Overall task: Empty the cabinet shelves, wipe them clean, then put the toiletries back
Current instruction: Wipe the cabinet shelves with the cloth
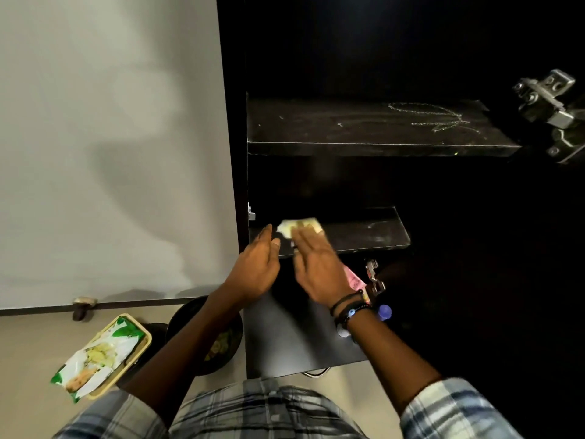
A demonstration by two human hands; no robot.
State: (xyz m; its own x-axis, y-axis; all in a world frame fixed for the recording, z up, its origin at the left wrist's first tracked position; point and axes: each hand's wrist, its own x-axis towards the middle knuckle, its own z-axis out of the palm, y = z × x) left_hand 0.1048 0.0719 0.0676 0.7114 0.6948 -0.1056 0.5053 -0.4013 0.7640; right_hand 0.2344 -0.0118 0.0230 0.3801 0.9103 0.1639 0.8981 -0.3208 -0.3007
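A black cabinet stands open before me with two bare, dusty shelves. My right hand [319, 267] presses a pale yellow cloth [299, 225] flat on the left end of the lower shelf [367, 232], fingers spread over it. My left hand [256, 270] hovers just left of the cloth at the shelf's front edge, fingers apart, holding nothing. The upper shelf [364, 128] shows streaks and a chalky scribble. Below my right wrist, a pink package [356, 280] and a blue bottle cap [384, 312] peek out.
A white wall is on the left. On the floor at lower left lies a green and white packet [95, 356] on a yellow tray [144, 346], beside a dark round bin [218, 353]. Metal hinges [550, 106] stick out at the cabinet's right side.
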